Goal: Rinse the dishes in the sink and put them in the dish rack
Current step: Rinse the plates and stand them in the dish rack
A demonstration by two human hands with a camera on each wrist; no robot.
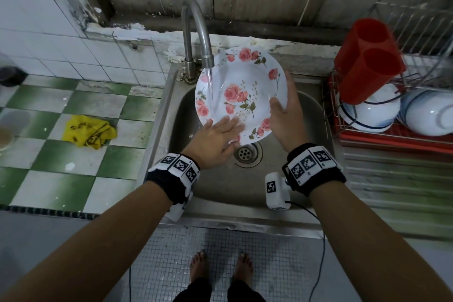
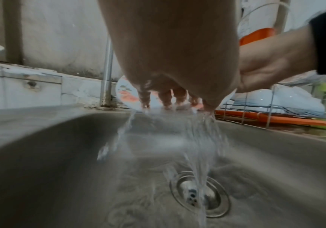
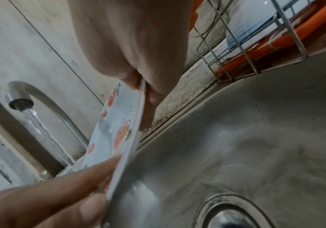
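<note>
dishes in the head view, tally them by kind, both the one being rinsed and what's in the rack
Floral plates: 1, the floral plate, gripped by the right hand under the faucet, left hand flat on it.
White bowls with blue rims: 2, the nearer bowl and the farther bowl, upside down in the dish rack.
Red cutlery holders: 1, the red cutlery holder.
Total: 4

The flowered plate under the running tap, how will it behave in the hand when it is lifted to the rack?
The flowered plate is probably slippery: tap water runs over its face. It looks rigid, so it should keep its shape. Only the right hand pinches its rim, while the left hand lies flat on it, so it may tilt.
</note>
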